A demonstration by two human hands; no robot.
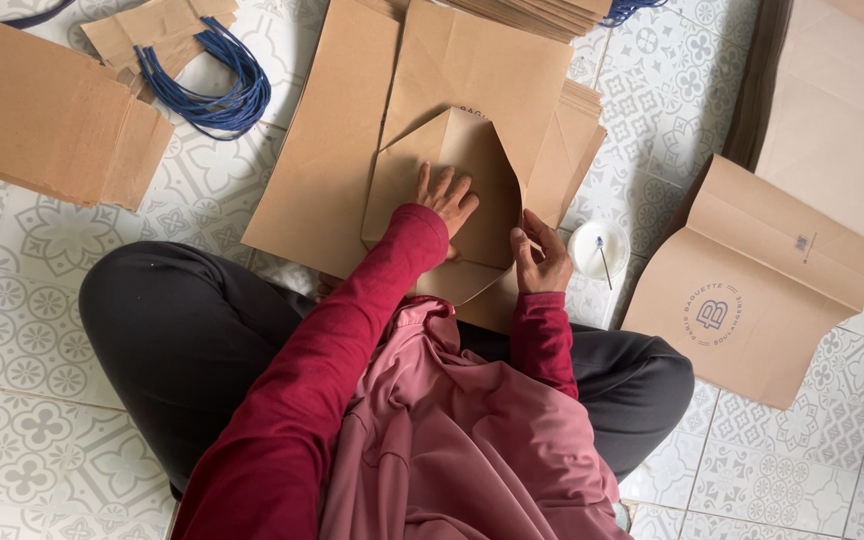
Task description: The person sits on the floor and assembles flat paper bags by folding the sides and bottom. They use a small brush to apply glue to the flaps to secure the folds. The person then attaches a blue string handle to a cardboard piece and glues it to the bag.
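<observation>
Brown paper bag (452,190) lay on the tiled floor (42,330) in front of the seated person, its bottom flaps folded into a pointed shape. Left hand (445,197) was open, fingers spread, pressing the flap flat. Right hand (540,258) pinched the flap's right edge. Paper looked light, thin, creasable and easy to tear; best held by edges and folds. Small white dish (598,249) just beside the right hand held a thin stick; contents otherwise unclear.
</observation>
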